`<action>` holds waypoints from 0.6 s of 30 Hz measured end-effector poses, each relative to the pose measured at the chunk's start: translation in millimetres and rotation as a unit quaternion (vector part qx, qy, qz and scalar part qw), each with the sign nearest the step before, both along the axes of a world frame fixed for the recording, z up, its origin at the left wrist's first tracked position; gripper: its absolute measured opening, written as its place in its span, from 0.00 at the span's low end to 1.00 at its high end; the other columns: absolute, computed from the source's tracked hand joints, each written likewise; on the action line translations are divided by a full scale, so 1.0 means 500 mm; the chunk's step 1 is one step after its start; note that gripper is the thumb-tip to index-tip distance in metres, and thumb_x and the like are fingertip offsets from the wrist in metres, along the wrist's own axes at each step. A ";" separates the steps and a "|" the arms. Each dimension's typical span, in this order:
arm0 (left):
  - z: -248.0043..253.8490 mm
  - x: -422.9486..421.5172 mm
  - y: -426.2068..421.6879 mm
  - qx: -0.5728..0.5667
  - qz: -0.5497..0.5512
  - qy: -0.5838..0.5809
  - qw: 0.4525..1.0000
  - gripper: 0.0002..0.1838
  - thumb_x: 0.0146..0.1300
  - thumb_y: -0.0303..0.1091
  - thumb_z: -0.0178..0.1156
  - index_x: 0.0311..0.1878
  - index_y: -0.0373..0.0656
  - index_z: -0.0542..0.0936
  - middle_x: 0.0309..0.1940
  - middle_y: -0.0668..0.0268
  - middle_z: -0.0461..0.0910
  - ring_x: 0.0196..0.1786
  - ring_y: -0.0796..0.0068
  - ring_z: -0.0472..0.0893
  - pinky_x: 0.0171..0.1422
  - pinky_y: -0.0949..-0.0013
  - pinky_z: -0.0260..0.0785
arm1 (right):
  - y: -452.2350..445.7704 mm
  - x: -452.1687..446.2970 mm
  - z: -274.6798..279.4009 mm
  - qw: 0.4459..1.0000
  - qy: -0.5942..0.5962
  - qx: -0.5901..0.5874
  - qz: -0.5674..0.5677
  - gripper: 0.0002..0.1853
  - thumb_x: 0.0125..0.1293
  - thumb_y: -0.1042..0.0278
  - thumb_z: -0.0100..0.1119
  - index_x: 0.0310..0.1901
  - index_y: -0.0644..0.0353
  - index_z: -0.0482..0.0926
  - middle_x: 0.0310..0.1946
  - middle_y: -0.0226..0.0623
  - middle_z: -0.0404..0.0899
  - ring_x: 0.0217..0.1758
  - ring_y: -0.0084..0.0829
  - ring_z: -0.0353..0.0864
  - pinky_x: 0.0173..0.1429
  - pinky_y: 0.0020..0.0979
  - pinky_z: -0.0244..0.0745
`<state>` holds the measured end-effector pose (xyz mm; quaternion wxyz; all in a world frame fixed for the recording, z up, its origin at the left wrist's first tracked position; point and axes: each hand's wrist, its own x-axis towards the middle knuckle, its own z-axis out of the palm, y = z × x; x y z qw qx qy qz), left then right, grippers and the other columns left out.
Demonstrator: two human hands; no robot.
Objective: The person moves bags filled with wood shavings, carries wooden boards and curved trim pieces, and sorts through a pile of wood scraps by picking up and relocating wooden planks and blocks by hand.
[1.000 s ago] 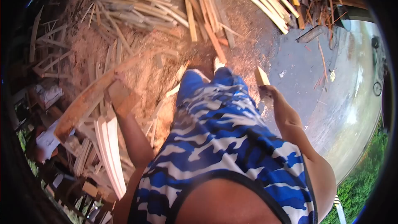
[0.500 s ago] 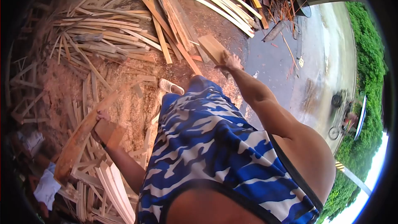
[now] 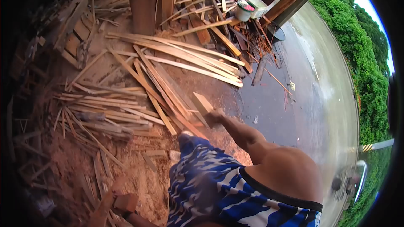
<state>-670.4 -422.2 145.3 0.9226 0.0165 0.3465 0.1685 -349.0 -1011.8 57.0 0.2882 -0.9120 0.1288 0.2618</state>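
My right hand [image 3: 215, 117] is closed on one end of a short, flat wooden board [image 3: 203, 103], which points away from me over the ground. At the lower left, my left hand [image 3: 116, 195] is blurred and partly hidden, with its fingers around a long wooden plank [image 3: 101, 210]. A shorter reddish wood block [image 3: 126, 203] sits against that hand and wrist; whether the fingers hold it too is unclear. Just beyond my right hand, long wood strips [image 3: 164, 86] lie on the ground.
Piles of thin wood strips [image 3: 105, 109] spread at left over sawdust [image 3: 63, 155]. Pale long slats [image 3: 189, 56] lie ahead. Behind them stand a thick post [image 3: 143, 4] and a bucket [image 3: 244, 11]. Wet pavement [image 3: 273, 117] runs along the right, with a blurred vehicle [image 3: 347, 185] beyond.
My view has swung up and forward, bringing the post and bucket into sight. Both hands appear lower in the picture, still with the wood pieces.
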 end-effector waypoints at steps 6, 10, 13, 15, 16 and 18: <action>0.029 0.060 0.005 0.097 0.001 0.027 0.995 0.23 0.60 0.36 0.58 0.54 0.30 0.69 0.44 0.55 0.75 0.44 0.66 0.76 0.55 0.61 0.68 | -0.117 0.398 0.297 0.985 -0.115 -0.130 -0.017 0.29 0.49 0.48 0.67 0.49 0.60 0.80 0.39 0.45 0.83 0.44 0.38 0.83 0.47 0.36 0.76; 0.044 0.097 -0.009 0.159 0.000 0.035 0.987 0.22 0.60 0.37 0.59 0.52 0.31 0.71 0.42 0.56 0.76 0.42 0.67 0.77 0.55 0.62 0.68 | -0.190 0.761 0.699 0.953 -0.293 -0.048 -0.051 0.42 0.48 0.42 0.68 0.61 0.61 0.69 0.56 0.47 0.73 0.60 0.37 0.73 0.63 0.35 0.67; 0.060 0.127 -0.014 0.206 -0.021 0.024 0.978 0.21 0.60 0.37 0.59 0.51 0.31 0.72 0.41 0.56 0.77 0.41 0.67 0.77 0.54 0.62 0.69 | -0.146 0.915 0.806 0.951 -0.302 0.011 0.066 0.52 0.51 0.29 0.63 0.68 0.62 0.61 0.66 0.54 0.64 0.70 0.41 0.65 0.71 0.38 0.60; 0.057 0.150 -0.018 0.224 -0.039 -0.010 0.974 0.21 0.60 0.38 0.60 0.50 0.31 0.73 0.40 0.56 0.77 0.40 0.67 0.78 0.54 0.62 0.69 | -0.049 0.930 0.793 0.929 -0.314 -0.008 0.197 0.35 0.55 0.42 0.59 0.63 0.51 0.69 0.60 0.48 0.70 0.63 0.38 0.70 0.66 0.37 0.65; 0.056 0.167 -0.024 0.225 -0.047 -0.018 0.973 0.21 0.60 0.38 0.60 0.49 0.31 0.73 0.39 0.56 0.78 0.40 0.67 0.78 0.54 0.63 0.69 | 0.007 0.914 0.758 0.901 -0.322 -0.017 0.289 0.28 0.57 0.49 0.57 0.60 0.46 0.73 0.57 0.44 0.74 0.60 0.37 0.73 0.63 0.36 0.67; 0.053 0.216 -0.051 0.201 -0.048 -0.001 0.978 0.20 0.61 0.40 0.58 0.47 0.31 0.74 0.37 0.56 0.78 0.38 0.66 0.78 0.52 0.63 0.71 | 0.142 0.826 0.647 0.850 -0.303 -0.006 0.432 0.19 0.62 0.62 0.53 0.55 0.35 0.80 0.51 0.38 0.80 0.53 0.35 0.78 0.57 0.34 0.72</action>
